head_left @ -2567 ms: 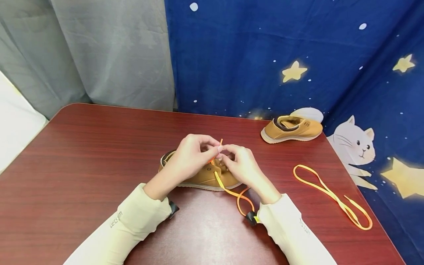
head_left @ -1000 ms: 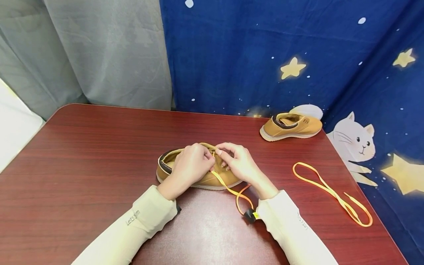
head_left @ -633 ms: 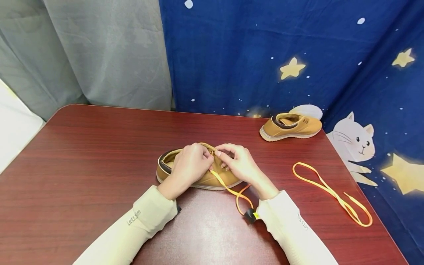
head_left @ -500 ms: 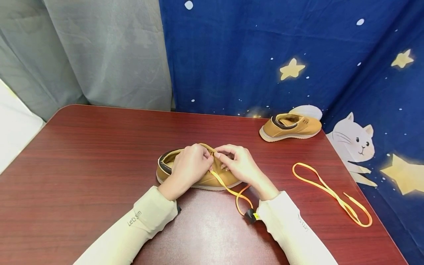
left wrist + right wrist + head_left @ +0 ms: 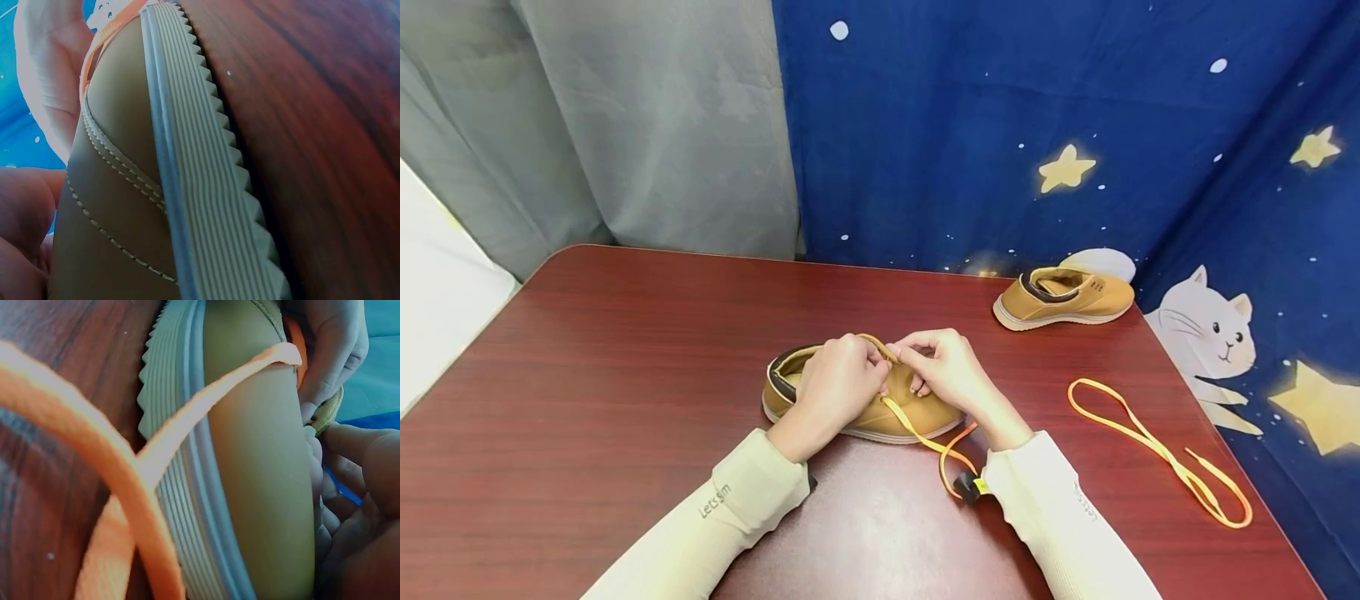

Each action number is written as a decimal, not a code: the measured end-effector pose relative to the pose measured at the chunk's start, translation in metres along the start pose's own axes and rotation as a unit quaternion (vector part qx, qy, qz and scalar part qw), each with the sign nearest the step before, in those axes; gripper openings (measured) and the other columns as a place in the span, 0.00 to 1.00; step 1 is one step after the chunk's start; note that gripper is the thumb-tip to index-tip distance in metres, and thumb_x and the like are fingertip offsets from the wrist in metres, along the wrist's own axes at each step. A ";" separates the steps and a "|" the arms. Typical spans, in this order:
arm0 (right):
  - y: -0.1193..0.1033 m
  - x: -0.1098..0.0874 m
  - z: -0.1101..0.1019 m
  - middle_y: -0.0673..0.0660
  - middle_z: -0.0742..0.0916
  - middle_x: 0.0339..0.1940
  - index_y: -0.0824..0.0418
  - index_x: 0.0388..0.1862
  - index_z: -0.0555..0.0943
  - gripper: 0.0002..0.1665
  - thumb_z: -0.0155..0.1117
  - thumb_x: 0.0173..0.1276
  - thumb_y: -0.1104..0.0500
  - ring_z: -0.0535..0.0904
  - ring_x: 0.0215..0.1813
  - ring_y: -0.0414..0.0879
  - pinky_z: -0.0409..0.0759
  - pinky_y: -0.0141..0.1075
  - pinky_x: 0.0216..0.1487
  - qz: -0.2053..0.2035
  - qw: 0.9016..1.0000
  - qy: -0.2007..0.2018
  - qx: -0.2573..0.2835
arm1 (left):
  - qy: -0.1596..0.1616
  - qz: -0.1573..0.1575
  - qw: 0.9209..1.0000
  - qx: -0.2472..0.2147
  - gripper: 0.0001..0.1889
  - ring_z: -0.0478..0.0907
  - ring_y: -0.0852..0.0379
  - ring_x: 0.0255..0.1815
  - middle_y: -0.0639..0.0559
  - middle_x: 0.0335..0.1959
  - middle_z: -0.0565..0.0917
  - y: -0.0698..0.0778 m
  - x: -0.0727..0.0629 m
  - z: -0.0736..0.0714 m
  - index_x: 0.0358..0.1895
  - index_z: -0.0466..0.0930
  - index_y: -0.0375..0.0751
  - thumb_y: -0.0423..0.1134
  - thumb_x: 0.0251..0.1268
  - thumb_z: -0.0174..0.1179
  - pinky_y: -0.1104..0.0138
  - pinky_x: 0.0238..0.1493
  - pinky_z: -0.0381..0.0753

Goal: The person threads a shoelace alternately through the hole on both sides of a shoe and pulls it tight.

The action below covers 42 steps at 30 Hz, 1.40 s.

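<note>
A tan shoe (image 5: 925,412) lies on the table with its toe to the right, under both hands. An orange-yellow shoelace (image 5: 906,422) comes out of its near eyelet side and loops down toward the right sleeve; it crosses the sole in the right wrist view. My left hand (image 5: 838,383) is over the opening, fingers curled, and seems to pinch the lace's end, which is hidden. With thumb and forefinger, my right hand (image 5: 951,371) pinches the edge of the far lacing flap or tongue (image 5: 330,411); which of these it is, I cannot tell.
A second tan shoe (image 5: 1063,302), with bare eyelets, stands at the table's back right. A loose orange-yellow shoelace (image 5: 1157,450) lies folded on the right side. Blue and grey curtains (image 5: 925,125) hang behind the table.
Both hands held the upright lace tip above the shoe; the left then lowered to the eyelets and the right took the flap edge. The lace end beside the left fingers is now hidden.
</note>
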State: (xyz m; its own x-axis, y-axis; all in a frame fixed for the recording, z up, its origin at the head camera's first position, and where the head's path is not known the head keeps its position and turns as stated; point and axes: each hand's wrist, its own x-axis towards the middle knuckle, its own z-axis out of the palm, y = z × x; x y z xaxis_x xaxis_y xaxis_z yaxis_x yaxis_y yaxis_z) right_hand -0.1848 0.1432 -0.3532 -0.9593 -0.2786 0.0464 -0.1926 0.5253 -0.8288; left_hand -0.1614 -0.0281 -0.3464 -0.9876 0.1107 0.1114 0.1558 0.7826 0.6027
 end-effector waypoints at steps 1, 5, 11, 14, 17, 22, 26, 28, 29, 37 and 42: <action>0.001 0.000 0.000 0.56 0.87 0.19 0.57 0.43 0.90 0.09 0.66 0.71 0.56 0.80 0.16 0.41 0.82 0.35 0.22 0.001 1.000 0.000 0.002 | 0.000 -0.001 1.000 0.000 0.13 0.75 0.63 0.16 0.66 0.11 0.80 0.000 0.000 0.000 0.18 0.85 0.56 0.37 0.60 0.61 0.67 0.18 0.68; 0.001 0.000 0.002 0.57 0.88 0.20 0.59 0.43 0.90 0.09 0.67 0.70 0.59 0.80 0.17 0.39 0.81 0.33 0.22 0.001 1.000 0.010 0.011 | 0.002 0.001 1.000 0.000 0.14 0.75 0.63 0.16 0.66 0.10 0.79 0.000 -0.001 0.000 0.16 0.84 0.56 0.38 0.59 0.61 0.66 0.17 0.67; 0.000 0.000 0.006 0.56 0.87 0.18 0.62 0.42 0.90 0.08 0.66 0.69 0.62 0.79 0.16 0.39 0.80 0.31 0.21 0.008 0.999 0.021 0.034 | 0.003 0.000 1.000 0.000 0.14 0.75 0.63 0.16 0.66 0.10 0.80 0.000 -0.001 -0.001 0.16 0.84 0.55 0.37 0.59 0.62 0.67 0.17 0.68; 0.001 0.000 0.008 0.55 0.86 0.17 0.63 0.41 0.89 0.08 0.65 0.70 0.63 0.79 0.16 0.38 0.79 0.30 0.21 0.012 0.998 0.026 0.050 | -0.003 0.005 1.000 -0.003 0.13 0.74 0.62 0.17 0.65 0.11 0.80 0.001 -0.001 -0.002 0.17 0.84 0.54 0.37 0.60 0.62 0.67 0.17 0.67; 0.001 0.000 0.009 0.54 0.85 0.16 0.65 0.41 0.89 0.08 0.66 0.70 0.62 0.78 0.15 0.38 0.80 0.30 0.20 0.012 0.997 0.030 0.072 | -0.012 0.018 1.000 0.001 0.13 0.73 0.61 0.17 0.62 0.11 0.79 0.003 -0.002 -0.008 0.18 0.84 0.51 0.38 0.61 0.63 0.68 0.18 0.65; -0.001 0.001 0.010 0.55 0.83 0.15 0.67 0.40 0.87 0.10 0.66 0.72 0.59 0.78 0.14 0.40 0.81 0.34 0.19 0.016 0.994 0.029 0.104 | -0.002 0.043 0.999 0.006 0.06 0.78 0.60 0.23 0.59 0.18 0.84 0.006 -0.005 -0.028 0.27 0.89 0.48 0.40 0.61 0.67 0.67 0.25 0.72; -0.004 0.003 0.009 0.59 0.87 0.19 0.67 0.42 0.87 0.12 0.66 0.72 0.57 0.82 0.18 0.41 0.83 0.35 0.21 0.027 0.993 0.035 0.113 | 0.043 0.075 0.996 0.009 0.03 0.83 0.58 0.32 0.57 0.28 0.88 0.003 -0.002 -0.044 0.34 0.89 0.47 0.40 0.59 0.70 0.63 0.33 0.79; -0.006 0.005 0.009 0.61 0.89 0.22 0.66 0.42 0.86 0.12 0.65 0.73 0.57 0.84 0.21 0.42 0.84 0.35 0.23 0.030 0.992 0.039 0.113 | 0.063 0.091 0.994 0.024 0.07 0.84 0.54 0.38 0.55 0.35 0.89 -0.002 0.001 -0.047 0.39 0.89 0.49 0.42 0.58 0.72 0.59 0.37 0.80; -0.006 0.005 0.009 0.62 0.89 0.23 0.66 0.43 0.86 0.12 0.65 0.73 0.57 0.85 0.22 0.42 0.84 0.34 0.24 0.031 0.992 0.040 0.111 | 0.066 0.097 0.993 0.030 0.10 0.83 0.52 0.43 0.54 0.41 0.89 -0.005 0.003 -0.048 0.42 0.88 0.49 0.43 0.57 0.73 0.57 0.40 0.81; -0.008 0.008 0.009 0.61 0.90 0.23 0.65 0.44 0.86 0.12 0.64 0.74 0.56 0.85 0.21 0.42 0.83 0.32 0.23 0.037 0.993 0.050 0.105 | -0.003 0.111 0.994 0.016 0.09 0.86 0.54 0.45 0.55 0.45 0.90 -0.027 0.017 -0.044 0.47 0.90 0.51 0.43 0.66 0.68 0.56 0.45 0.82; -0.008 0.010 0.008 0.60 0.89 0.22 0.65 0.45 0.86 0.13 0.63 0.75 0.56 0.84 0.20 0.42 0.82 0.32 0.23 0.031 0.993 0.057 0.102 | -0.010 0.118 0.993 -0.007 0.06 0.82 0.57 0.34 0.55 0.37 0.91 -0.029 0.020 -0.042 0.41 0.91 0.49 0.43 0.68 0.66 0.62 0.38 0.78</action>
State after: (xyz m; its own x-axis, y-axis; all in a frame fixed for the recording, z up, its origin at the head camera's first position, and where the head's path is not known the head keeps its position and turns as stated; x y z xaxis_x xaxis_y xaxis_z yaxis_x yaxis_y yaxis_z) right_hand -0.1914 0.1295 -0.3510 -0.9876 -0.1506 0.0445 -0.0969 0.3612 -0.9274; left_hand -0.1852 -0.0744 -0.3288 -0.9240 0.3017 0.2350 0.3824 0.7253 0.5725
